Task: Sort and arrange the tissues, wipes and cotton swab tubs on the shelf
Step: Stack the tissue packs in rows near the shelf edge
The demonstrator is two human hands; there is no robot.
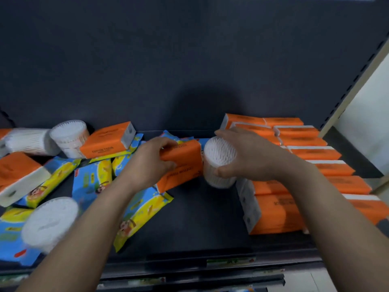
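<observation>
Item: orange pack [185, 163], mid-shelf, held in left hand [153, 163]. Fingers curl over its far edge, thumb under the near one: a closed clasp on the pack's left end. Long axis runs roughly 9 to 3 o'clock, tilted; right end touches the tub.

Item: swab tub [220, 161], upright, just at 3 o'clock of the pack. Right hand [248, 157] wraps it from the right side, fingers over the top rim, thumb low on the wall: closed around it.

Item: sorted orange row [311, 152], at 3 o'clock of the right hand, running front to back along the shelf [200, 224].

Item: loose heap at 9 o'clock: wipes [92, 182], other tubs [69, 135], more orange packs.

Judgement: the pack's place lies to the right, past the tub; the tub likely clears first, leftward toward its kind. Right hand is nearer the row.
</observation>
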